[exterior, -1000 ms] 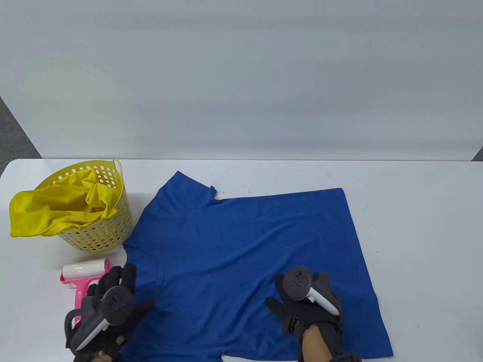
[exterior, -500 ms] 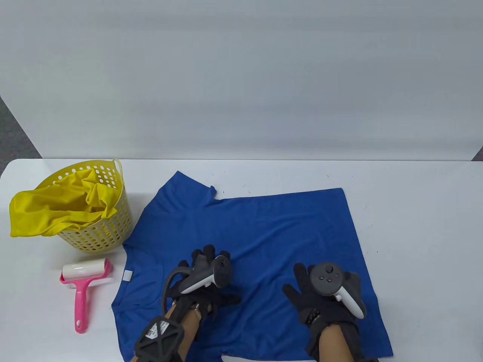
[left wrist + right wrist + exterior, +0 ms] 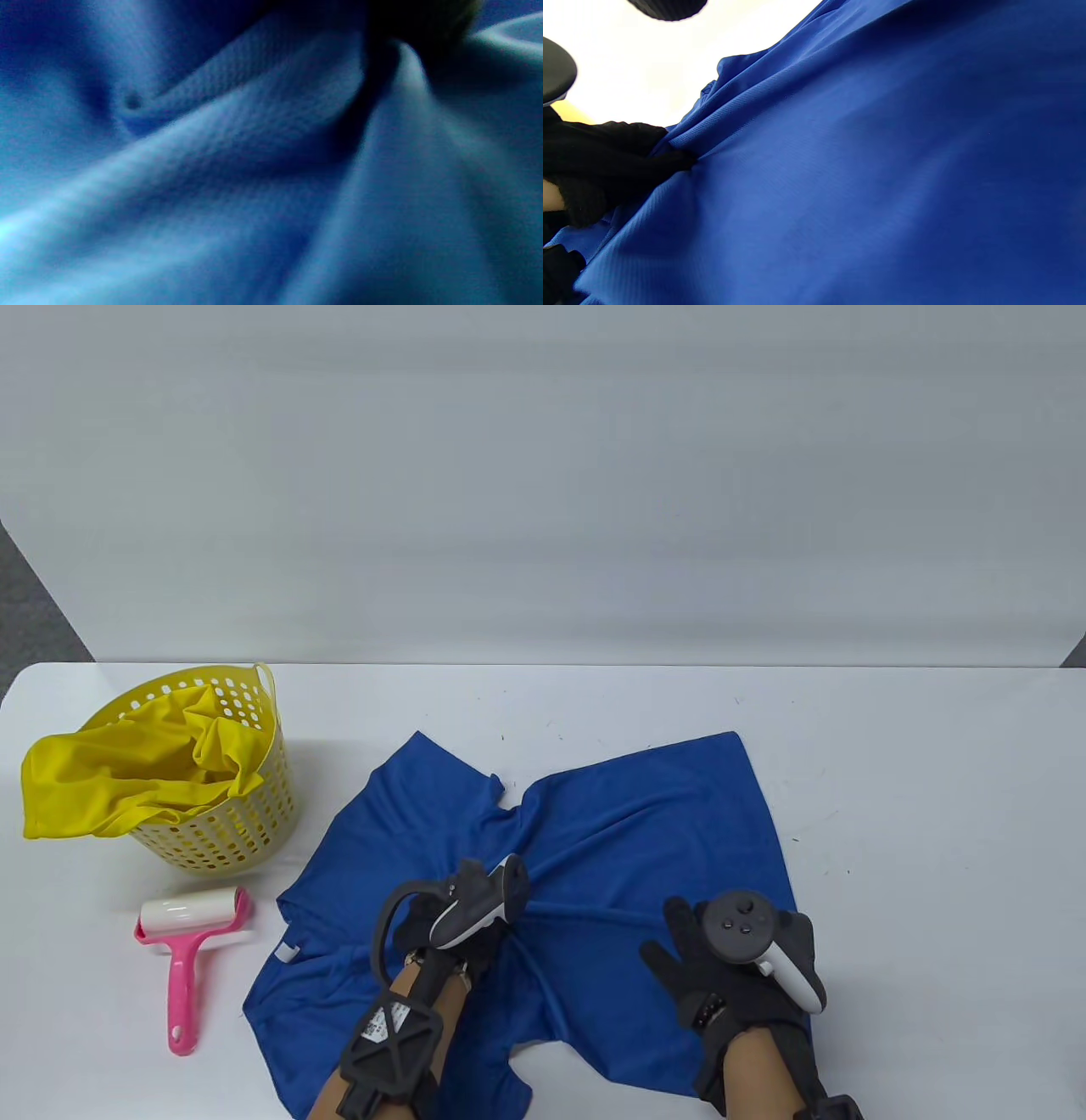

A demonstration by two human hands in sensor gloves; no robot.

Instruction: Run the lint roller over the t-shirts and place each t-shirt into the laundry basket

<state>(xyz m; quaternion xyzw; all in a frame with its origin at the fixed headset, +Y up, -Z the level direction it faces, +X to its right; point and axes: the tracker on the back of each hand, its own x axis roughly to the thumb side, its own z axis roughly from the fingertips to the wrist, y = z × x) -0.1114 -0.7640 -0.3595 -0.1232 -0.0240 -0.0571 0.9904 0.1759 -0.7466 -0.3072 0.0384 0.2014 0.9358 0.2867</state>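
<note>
The fingers [image 3: 441, 920] of the left hand [image 3: 454, 929] are bunched into the blue t-shirt [image 3: 611, 831], the laundry basket [image 3: 246, 814] lying to its left, while the right hand [image 3: 730, 976] is spread flat on it.

L hand [image 3: 458, 920] fingers curled, gripping bunched cloth, wrist angled up-right, tracker tilted on its side, R hand [image 3: 730, 976] flat, fingers spread, palm down, both forearms in from bottom edge

No readable text, brand, number or sign is showing anywhere. A small pale tag [image 3: 287, 954] is lying on the blue t-shirt [image 3: 611, 831] at lower left of the table view, but any print on it is too small to read.
</note>
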